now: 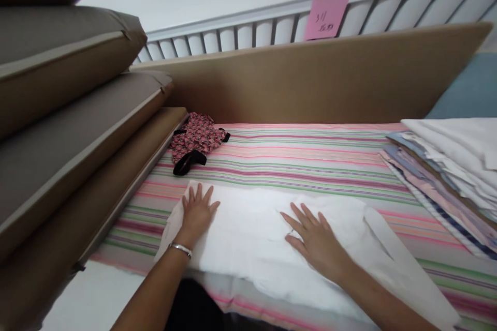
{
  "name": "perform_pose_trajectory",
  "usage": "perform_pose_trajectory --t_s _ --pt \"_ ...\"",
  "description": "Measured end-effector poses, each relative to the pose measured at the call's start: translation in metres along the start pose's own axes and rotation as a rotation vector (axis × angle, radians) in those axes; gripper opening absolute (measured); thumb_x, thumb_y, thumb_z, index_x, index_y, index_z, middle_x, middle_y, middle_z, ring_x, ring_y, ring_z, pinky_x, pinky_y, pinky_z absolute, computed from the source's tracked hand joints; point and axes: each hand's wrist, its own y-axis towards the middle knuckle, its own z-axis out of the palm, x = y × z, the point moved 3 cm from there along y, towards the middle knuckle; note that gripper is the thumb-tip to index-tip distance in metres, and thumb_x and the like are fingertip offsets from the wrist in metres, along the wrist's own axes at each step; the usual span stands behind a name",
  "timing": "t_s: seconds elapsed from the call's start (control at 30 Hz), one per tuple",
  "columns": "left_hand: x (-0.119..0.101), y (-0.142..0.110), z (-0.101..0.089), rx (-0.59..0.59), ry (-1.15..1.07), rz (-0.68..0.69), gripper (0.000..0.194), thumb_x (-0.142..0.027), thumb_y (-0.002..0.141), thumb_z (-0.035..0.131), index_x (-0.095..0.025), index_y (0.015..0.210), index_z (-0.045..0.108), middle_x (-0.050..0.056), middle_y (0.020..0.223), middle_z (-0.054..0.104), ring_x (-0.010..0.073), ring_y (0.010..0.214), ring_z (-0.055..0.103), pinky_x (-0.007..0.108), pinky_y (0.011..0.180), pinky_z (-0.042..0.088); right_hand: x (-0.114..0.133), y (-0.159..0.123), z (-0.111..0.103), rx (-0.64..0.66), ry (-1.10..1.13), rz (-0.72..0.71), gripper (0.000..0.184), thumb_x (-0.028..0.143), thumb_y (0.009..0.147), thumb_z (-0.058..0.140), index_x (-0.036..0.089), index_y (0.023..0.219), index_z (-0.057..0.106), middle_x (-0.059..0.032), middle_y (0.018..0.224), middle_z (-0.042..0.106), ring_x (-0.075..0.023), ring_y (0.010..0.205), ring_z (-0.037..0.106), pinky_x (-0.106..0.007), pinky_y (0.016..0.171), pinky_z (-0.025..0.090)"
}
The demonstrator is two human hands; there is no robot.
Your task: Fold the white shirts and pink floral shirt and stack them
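A white garment [248, 232] lies partly folded on a striped sheet [303, 165]. It looks like a shirt, with one long sleeve [407, 264] running toward the lower right. My left hand [197, 214] rests flat on the garment's left end, fingers spread, a silver bracelet on the wrist. Over the right part of the cloth, my right hand [314, 238] is spread with its palm down, touching or just above the fabric. Neither hand grips anything.
Thick brown-grey cushions [73, 114] are stacked high at the left. A pink patterned cloth item [198, 137] with black straps lies beside them. Folded clothes [446, 176] are piled at the right. Behind stand a brown board [310, 77] and a white railing with a pink note [327, 15].
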Motion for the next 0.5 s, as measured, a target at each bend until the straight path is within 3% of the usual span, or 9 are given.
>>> perform_pose_trajectory --t_s 0.07,0.17,0.27,0.37,0.5 --pt "0.009 0.005 0.003 -0.015 -0.007 -0.027 0.060 -0.056 0.085 0.036 -0.030 0.139 0.032 0.014 0.151 0.018 0.0386 0.137 0.009 0.064 0.103 0.012 -0.004 -0.005 0.015 0.004 -0.007 0.002 0.050 0.051 0.087 0.041 0.035 0.135 0.040 -0.0060 0.144 0.035 -0.0326 0.132 0.029 -0.061 0.097 0.030" --pt "0.015 0.011 0.001 -0.013 -0.038 -0.045 0.061 -0.058 0.084 0.035 -0.030 0.138 0.032 0.015 0.151 0.017 0.0375 0.138 0.008 0.064 0.103 0.011 -0.011 -0.006 0.021 -0.004 -0.008 0.002 0.050 0.050 0.087 0.042 0.035 0.135 0.041 -0.0063 0.144 0.035 -0.0321 0.132 0.029 -0.061 0.098 0.030" --pt "0.018 0.009 -0.010 -0.041 -0.088 -0.074 0.056 -0.053 0.085 0.038 -0.029 0.135 0.038 0.012 0.149 0.026 0.0340 0.137 0.017 0.058 0.105 0.018 -0.008 -0.004 0.010 0.037 0.012 0.014 0.048 0.049 0.088 0.041 0.034 0.134 0.041 -0.0070 0.144 0.035 -0.0313 0.132 0.029 -0.060 0.098 0.029" --pt "0.033 -0.005 -0.028 -0.161 -0.114 -0.145 0.053 -0.044 0.089 0.032 -0.020 0.136 0.035 0.015 0.143 0.036 0.0294 0.130 0.032 0.048 0.103 0.028 0.003 -0.004 -0.008 0.062 0.038 0.054 0.050 0.048 0.088 0.042 0.031 0.136 0.040 -0.0093 0.145 0.032 -0.0302 0.133 0.027 -0.058 0.101 0.027" --pt "0.064 -0.022 -0.044 -0.173 -0.044 -0.312 0.060 -0.055 0.084 0.030 -0.013 0.121 0.050 0.021 0.115 0.058 0.0354 0.107 0.052 0.048 0.086 0.041 0.031 -0.011 -0.021 0.015 0.084 0.020 0.053 0.046 0.090 0.040 0.024 0.138 0.036 -0.0104 0.147 0.028 -0.0254 0.135 0.025 -0.053 0.107 0.020"
